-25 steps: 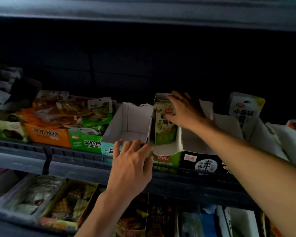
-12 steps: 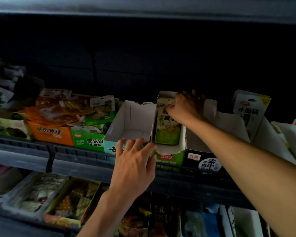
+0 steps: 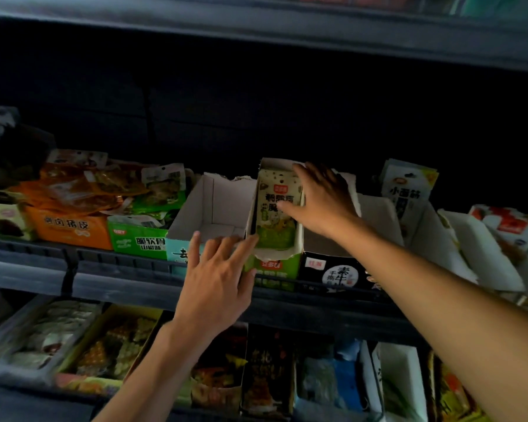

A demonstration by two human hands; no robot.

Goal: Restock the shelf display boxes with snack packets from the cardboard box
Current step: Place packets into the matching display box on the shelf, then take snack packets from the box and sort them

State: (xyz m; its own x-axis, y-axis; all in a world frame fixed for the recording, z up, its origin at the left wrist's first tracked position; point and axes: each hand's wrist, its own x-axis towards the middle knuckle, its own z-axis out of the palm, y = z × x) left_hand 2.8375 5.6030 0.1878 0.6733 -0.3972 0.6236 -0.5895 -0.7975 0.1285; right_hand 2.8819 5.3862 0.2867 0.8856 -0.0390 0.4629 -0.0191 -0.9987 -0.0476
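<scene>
The green snack packet (image 3: 274, 208) stands upright in the narrow green display box (image 3: 275, 269) on the middle shelf (image 3: 119, 266) — its printed face toward the camera. The right hand (image 3: 323, 202) rests against the packet's right edge with fingers spread and straight, gripping nothing. The left hand (image 3: 217, 278) (fingers also loose and extended) touches the box's lower left front corner, beside an open white-lined box (image 3: 214, 205).

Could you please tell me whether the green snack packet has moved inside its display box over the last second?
Yes: the green snack packet has settled deeper and straighter inside its green display box.
</scene>
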